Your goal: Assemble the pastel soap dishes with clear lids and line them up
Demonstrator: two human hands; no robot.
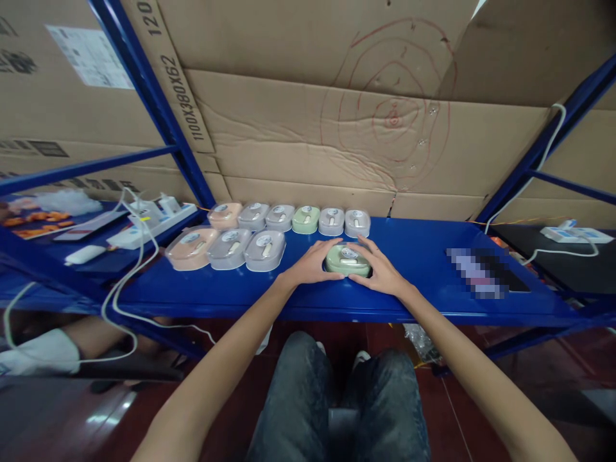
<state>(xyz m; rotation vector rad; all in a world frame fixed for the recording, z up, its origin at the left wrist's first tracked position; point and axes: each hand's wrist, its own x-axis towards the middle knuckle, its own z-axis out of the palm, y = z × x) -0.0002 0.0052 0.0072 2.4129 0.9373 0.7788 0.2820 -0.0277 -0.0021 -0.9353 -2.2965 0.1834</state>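
Cardboard: large brown corrugated cardboard sheets point(308, 128) are leaning behind the shelving, one bearing red scribbled rings.
Shelf: a blue metal shelf board point(423, 269) is running across the view at arm's reach, with blue steel uprights point(158, 109) rising on either side.
Legs: the person's knees in dark grey jeans point(337, 398) are showing below the shelf edge.
Left hand: the left hand point(310, 264) is resting on the shelf, fingers curled against the left side of a pale green rounded plastic case with a clear lid point(347, 260).
Right hand: the right hand point(382, 273) is cupping the right side of the same case, fingers partly closed around it.
Case: the pale green case is sitting on the shelf between both hands, near the front edge.
Rows: nine more rounded cases are lying left of and behind it, six in a back row point(291, 219) and three in a front row point(226, 249), in peach, grey and green.
Power strip: a white power strip with cables point(154, 221) is lying on the neighbouring shelf to the left.
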